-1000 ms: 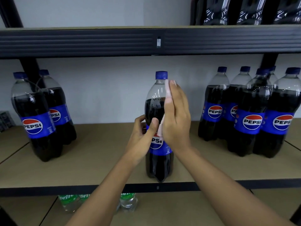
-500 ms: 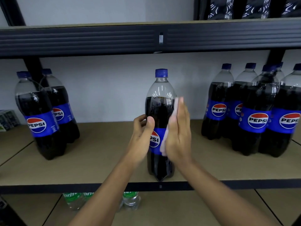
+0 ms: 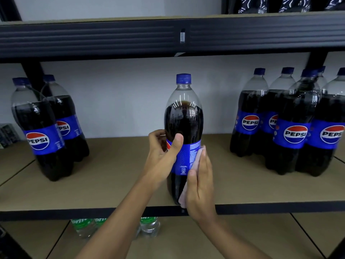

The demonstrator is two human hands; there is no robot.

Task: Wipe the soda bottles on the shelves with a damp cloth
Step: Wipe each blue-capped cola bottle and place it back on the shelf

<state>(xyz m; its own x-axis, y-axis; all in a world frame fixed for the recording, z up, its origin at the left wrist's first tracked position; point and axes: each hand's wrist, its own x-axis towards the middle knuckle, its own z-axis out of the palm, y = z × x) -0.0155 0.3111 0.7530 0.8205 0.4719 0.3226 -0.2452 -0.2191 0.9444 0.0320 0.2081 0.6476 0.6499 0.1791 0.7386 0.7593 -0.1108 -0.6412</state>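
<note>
Your right hand (image 3: 200, 186), fingers straight, presses the pale pink cloth (image 3: 182, 198) flat against the 3 o'clock side of the blue-capped dark cola bottle (image 3: 183, 116), having slid from shoulder to base. Your left hand (image 3: 162, 157) curls round the label and has turned the logo toward 9 o'clock. The bottle stands at the front edge of the tan shelf board (image 3: 112, 184), and that side looks wiped.

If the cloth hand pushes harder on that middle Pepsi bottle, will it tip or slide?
Likely heavy: the Pepsi bottle is filled to its shoulder, so it should resist sliding. Tall, narrow and near the front edge of the shelf, it could tip, though the left hand gripping it probably steadies it.
</note>
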